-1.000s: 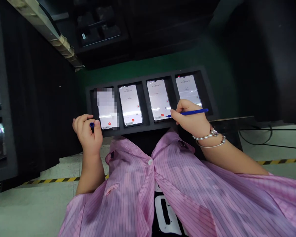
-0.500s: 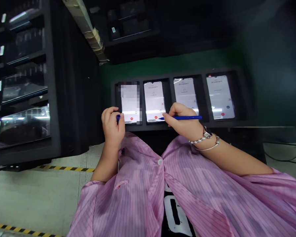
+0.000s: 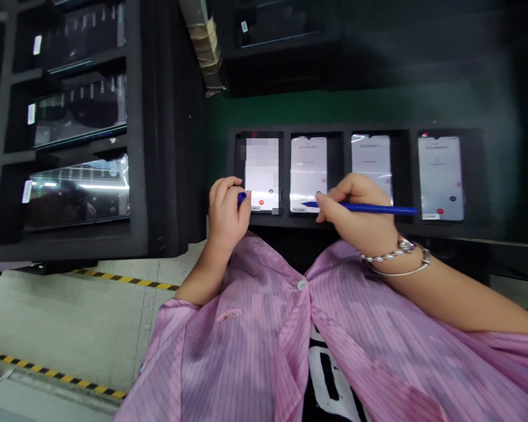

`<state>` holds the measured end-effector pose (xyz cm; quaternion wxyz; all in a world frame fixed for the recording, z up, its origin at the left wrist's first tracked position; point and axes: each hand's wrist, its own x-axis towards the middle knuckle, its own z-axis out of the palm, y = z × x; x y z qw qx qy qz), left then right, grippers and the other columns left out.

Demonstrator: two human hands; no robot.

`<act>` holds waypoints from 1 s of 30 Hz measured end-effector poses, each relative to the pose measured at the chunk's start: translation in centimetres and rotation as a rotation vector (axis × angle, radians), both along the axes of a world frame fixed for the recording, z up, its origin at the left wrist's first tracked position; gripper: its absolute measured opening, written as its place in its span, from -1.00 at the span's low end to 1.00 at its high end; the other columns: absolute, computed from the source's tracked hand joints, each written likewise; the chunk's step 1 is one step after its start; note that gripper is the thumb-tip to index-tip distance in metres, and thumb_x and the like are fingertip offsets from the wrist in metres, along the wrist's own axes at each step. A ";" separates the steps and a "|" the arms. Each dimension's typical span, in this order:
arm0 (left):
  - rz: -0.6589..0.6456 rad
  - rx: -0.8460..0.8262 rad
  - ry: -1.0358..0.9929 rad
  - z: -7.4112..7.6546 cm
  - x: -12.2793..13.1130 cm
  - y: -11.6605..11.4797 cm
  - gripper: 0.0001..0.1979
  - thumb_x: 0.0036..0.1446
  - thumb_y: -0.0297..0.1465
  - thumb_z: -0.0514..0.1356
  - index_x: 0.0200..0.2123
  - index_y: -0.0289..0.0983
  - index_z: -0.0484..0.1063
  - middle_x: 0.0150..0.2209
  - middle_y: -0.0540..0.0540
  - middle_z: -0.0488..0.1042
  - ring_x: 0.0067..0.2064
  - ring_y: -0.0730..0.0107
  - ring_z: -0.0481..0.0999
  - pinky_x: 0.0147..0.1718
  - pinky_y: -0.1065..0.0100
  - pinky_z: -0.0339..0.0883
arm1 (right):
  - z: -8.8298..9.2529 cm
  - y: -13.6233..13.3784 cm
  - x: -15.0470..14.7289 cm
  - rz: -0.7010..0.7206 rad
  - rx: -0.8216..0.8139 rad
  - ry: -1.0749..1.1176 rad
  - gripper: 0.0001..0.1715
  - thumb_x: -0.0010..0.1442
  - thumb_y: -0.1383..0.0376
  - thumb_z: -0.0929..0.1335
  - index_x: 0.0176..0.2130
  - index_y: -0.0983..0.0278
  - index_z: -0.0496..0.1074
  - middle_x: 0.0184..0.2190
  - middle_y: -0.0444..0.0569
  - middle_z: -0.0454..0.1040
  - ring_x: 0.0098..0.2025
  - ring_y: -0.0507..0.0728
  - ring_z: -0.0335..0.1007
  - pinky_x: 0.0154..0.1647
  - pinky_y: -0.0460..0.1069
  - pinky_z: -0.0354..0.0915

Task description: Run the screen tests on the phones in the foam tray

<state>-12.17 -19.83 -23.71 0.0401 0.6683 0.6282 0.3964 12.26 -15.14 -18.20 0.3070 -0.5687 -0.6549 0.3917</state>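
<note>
A black foam tray (image 3: 341, 225) on the green bench holds several lit phones side by side. My right hand (image 3: 356, 214) is closed on a blue stylus (image 3: 369, 208), its tip resting low on the second phone (image 3: 308, 173) from the left. My left hand (image 3: 226, 211) is curled round a second blue stylus (image 3: 242, 197), whose tip sits at the lower left edge of the leftmost phone (image 3: 262, 176). Farther right in the tray lie the third phone (image 3: 372, 161) and the fourth phone (image 3: 440, 176), with no hand on them.
A black foam rack (image 3: 77, 146) with dark phones in its slots stands to the left. A taped beam (image 3: 205, 41) runs up at the back. Yellow-black floor tape (image 3: 127, 280) crosses below the rack. My pink striped coat fills the foreground.
The view has swung left, bringing the foam rack into sight. My right hand's stylus moved from the third phone to the second. The left hand stays by the leftmost phone.
</note>
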 end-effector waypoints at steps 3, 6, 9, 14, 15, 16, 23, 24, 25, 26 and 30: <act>0.009 -0.012 0.014 -0.1 -0.1 -0.1 -0.82 0.45 -0.31 0.07 -0.24 -0.20 0.38 -0.03 -0.21 0.51 0.07 0.12 0.49 0.12 0.06 0.39 | -0.1 -0.1 -3.4 0.195 -0.016 0.022 -0.68 0.15 0.16 0.44 -0.49 0.16 0.27 -0.58 -0.16 0.40 -0.49 0.10 0.32 -0.40 0.01 0.18; -0.004 -0.031 0.019 0.0 -0.1 -0.3 -0.84 0.45 -0.33 0.07 -0.23 -0.21 0.37 -0.03 -0.21 0.51 0.07 0.14 0.50 0.10 0.09 0.40 | -0.9 0.4 -5.6 0.244 -0.013 0.017 -0.70 0.15 0.24 0.41 -0.49 0.17 0.22 -0.58 -0.19 0.35 -0.49 0.08 0.26 -0.40 0.00 0.14; -0.021 -0.039 0.006 0.1 -0.1 -0.4 -0.85 0.45 -0.35 0.09 -0.23 -0.21 0.37 -0.03 -0.21 0.51 0.07 0.15 0.50 0.10 0.10 0.40 | -1.5 0.8 -6.2 0.236 -0.001 -0.008 -0.69 0.16 0.25 0.41 -0.48 0.18 0.20 -0.57 -0.19 0.32 -0.50 0.08 0.24 -0.41 -0.01 0.13; -0.006 -0.067 0.031 0.3 0.0 -0.4 -0.83 0.46 -0.34 0.08 -0.25 -0.21 0.37 -0.05 -0.20 0.51 0.05 0.16 0.51 0.09 0.10 0.41 | -1.2 1.1 -6.5 0.317 0.055 -0.083 -0.67 0.10 0.35 0.39 -0.51 0.19 0.14 -0.62 -0.22 0.21 -0.55 0.04 0.09 -0.47 -0.02 0.02; -0.007 -0.070 0.032 0.3 0.0 -0.4 -0.82 0.46 -0.34 0.08 -0.25 -0.21 0.37 -0.05 -0.20 0.51 0.05 0.17 0.51 0.09 0.10 0.41 | -1.1 1.2 -6.6 0.326 0.063 -0.090 -0.68 0.08 0.37 0.38 -0.51 0.19 0.13 -0.62 -0.22 0.19 -0.56 0.03 0.06 -0.48 -0.02 0.01; -0.010 -0.072 0.032 0.3 0.0 -0.4 -0.83 0.46 -0.34 0.08 -0.25 -0.21 0.37 -0.05 -0.20 0.51 0.05 0.17 0.51 0.09 0.10 0.41 | -1.1 1.2 -6.6 0.328 0.067 -0.094 -0.68 0.06 0.38 0.38 -0.52 0.19 0.13 -0.63 -0.22 0.18 -0.56 0.03 0.04 -0.48 -0.02 0.00; -0.003 -0.106 0.072 1.3 0.5 -1.1 -0.83 0.45 -0.33 0.11 -0.23 -0.21 0.41 -0.05 -0.16 0.57 0.07 0.13 0.51 0.27 -0.04 0.23 | 0.3 0.2 -4.6 0.177 -0.101 0.245 -0.63 0.19 0.24 0.46 -0.48 0.16 0.21 -0.63 -0.20 0.33 -0.54 0.13 0.43 -0.43 0.03 0.27; -0.022 -0.118 0.101 1.9 0.8 -1.3 -0.83 0.45 -0.32 0.12 -0.23 -0.21 0.42 -0.08 -0.13 0.58 0.06 0.14 0.51 0.33 -0.08 0.14 | 1.1 -0.1 -4.0 0.167 -0.094 0.318 -0.60 0.22 0.19 0.48 -0.46 0.15 0.22 -0.62 -0.20 0.35 -0.52 0.16 0.46 -0.41 0.06 0.31; -0.057 -0.123 0.125 2.4 1.2 -1.4 -0.84 0.45 -0.32 0.12 -0.22 -0.20 0.43 -0.12 -0.09 0.59 0.03 0.16 0.53 0.37 -0.11 0.06 | 1.9 -0.4 -3.4 0.170 -0.071 0.369 -0.58 0.24 0.14 0.49 -0.44 0.14 0.22 -0.60 -0.19 0.37 -0.50 0.17 0.48 -0.40 0.08 0.34; -0.102 -0.121 0.139 3.0 1.6 -1.6 -0.84 0.45 -0.32 0.12 -0.21 -0.20 0.43 -0.16 -0.05 0.60 -0.02 0.20 0.55 0.39 -0.10 0.01 | 2.7 -0.7 -2.9 0.186 -0.046 0.397 -0.56 0.25 0.10 0.50 -0.43 0.13 0.23 -0.59 -0.18 0.38 -0.48 0.18 0.49 -0.39 0.09 0.35; -0.251 -0.064 0.171 5.0 3.3 -1.5 -0.85 0.43 -0.35 0.10 -0.21 -0.20 0.44 -0.25 -0.01 0.59 -0.19 0.29 0.56 0.36 -0.02 0.11 | 4.5 -1.3 -1.3 0.240 -0.019 0.456 -0.56 0.26 0.07 0.50 -0.45 0.13 0.25 -0.56 -0.17 0.40 -0.48 0.16 0.46 -0.42 0.09 0.33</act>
